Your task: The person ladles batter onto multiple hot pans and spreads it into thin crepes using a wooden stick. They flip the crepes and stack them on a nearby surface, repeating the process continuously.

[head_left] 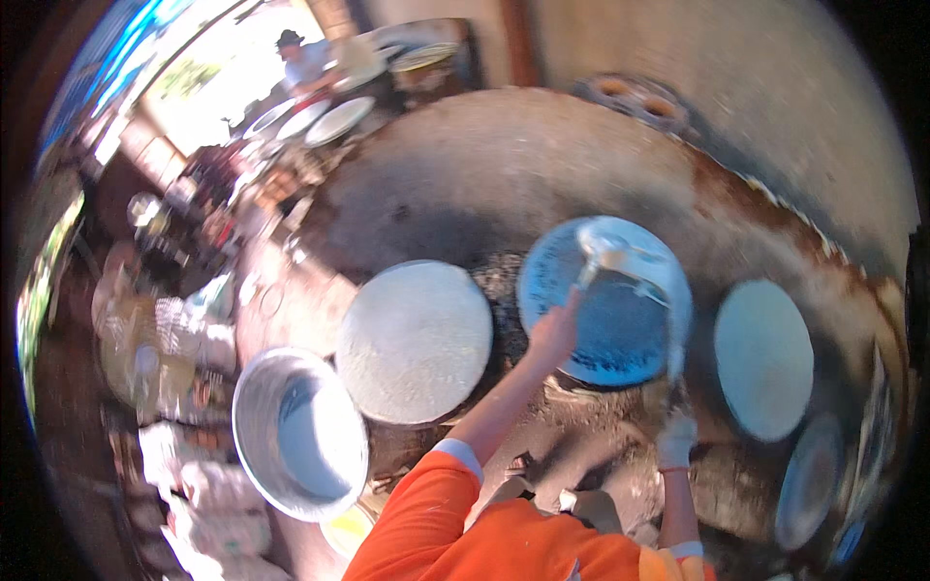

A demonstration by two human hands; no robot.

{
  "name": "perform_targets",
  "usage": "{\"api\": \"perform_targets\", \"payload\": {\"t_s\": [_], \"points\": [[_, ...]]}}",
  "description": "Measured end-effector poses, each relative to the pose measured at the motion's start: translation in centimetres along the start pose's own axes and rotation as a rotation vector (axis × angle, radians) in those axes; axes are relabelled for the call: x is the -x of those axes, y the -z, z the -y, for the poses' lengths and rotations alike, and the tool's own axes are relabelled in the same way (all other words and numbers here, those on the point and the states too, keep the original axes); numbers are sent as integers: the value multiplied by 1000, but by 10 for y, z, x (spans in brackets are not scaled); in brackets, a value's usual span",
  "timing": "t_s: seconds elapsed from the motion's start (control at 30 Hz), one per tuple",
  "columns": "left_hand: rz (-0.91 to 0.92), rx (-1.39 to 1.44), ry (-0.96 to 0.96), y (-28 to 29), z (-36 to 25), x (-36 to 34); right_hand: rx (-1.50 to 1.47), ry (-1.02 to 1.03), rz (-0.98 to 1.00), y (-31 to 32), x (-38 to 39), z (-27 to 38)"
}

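Note:
My left hand point(556, 334) is closed around the handle of a ladle point(603, 250), held over the far part of a round griddle plate point(620, 334). White batter coats the ladle, and a streak of it shows beside the ladle's bowl. Bluish light reflects off the plate, which has dark specks along its edge. At the plate's lower right, my right hand point(676, 443), in a whitish glove, grips a long thin pale tool point(675, 339) lying across the plate's right side. Motion blurs both tools, so the thin one's exact kind is unclear.
Pale-coated round griddles stand to the left point(417, 344) and right point(765, 360). A wide metal pot point(250, 474) of white liquid sits at lower left, near stacked sacks point(218, 513). Behind rises a curved clay ledge point(523, 136). Another person point(305, 66) works at the far left by round trays point(339, 121).

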State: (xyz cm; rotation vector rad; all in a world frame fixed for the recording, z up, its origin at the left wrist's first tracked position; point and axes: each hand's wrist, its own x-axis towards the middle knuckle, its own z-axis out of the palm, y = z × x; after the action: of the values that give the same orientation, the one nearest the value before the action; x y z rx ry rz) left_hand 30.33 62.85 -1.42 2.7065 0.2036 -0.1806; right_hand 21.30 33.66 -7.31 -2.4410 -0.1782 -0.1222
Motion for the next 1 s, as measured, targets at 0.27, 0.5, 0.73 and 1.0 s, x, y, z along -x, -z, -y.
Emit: {"api": "perform_targets", "payload": {"t_s": [0.27, 0.5, 0.73, 1.0], "points": [[-19, 133, 93, 8, 44, 43, 295, -179, 287, -10, -86, 100], [-138, 543, 259, 27, 26, 126, 281, 102, 300, -20, -96, 82], [-129, 1132, 247, 56, 22, 103, -239, 103, 172, -29, -126, -25], [-104, 1081, 71, 42, 38, 21, 368, 119, 399, -27, -110, 80]]}}
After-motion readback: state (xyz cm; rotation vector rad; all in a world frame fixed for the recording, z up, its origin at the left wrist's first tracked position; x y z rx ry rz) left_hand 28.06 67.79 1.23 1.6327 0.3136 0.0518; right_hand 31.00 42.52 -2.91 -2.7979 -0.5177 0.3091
